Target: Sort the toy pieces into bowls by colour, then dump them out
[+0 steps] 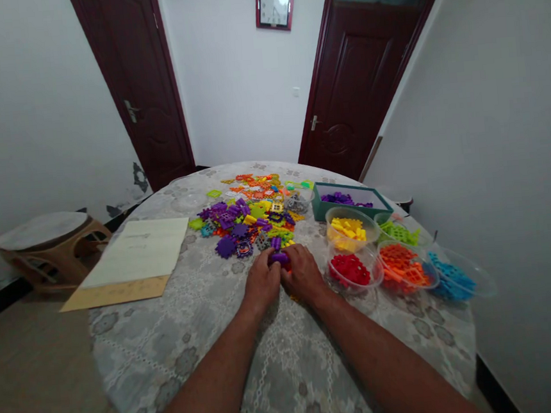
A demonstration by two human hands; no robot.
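Between my fingertips, low over the table's middle, is a purple plastic building piece (279, 257). My left hand (261, 276) grips its left side with fingers closed. On the other side my right hand (304, 269) pinches the same piece, the two thumbs almost touching. Something red shows just under the right fingers, partly hidden. Right beyond my hands lies a loose heap of plastic building pieces (239, 230), purple at the front and left, green and yellow in the middle, orange farther back.
Right of my hands stand clear bowls of red pieces (350, 270), yellow pieces (348, 229), orange pieces (403, 266), green pieces (399, 233) and blue pieces (451, 276). Behind them is a green box (323, 210) with purple pieces. Paper sheets (135, 251) overhang the left edge, near a stool (41, 230).
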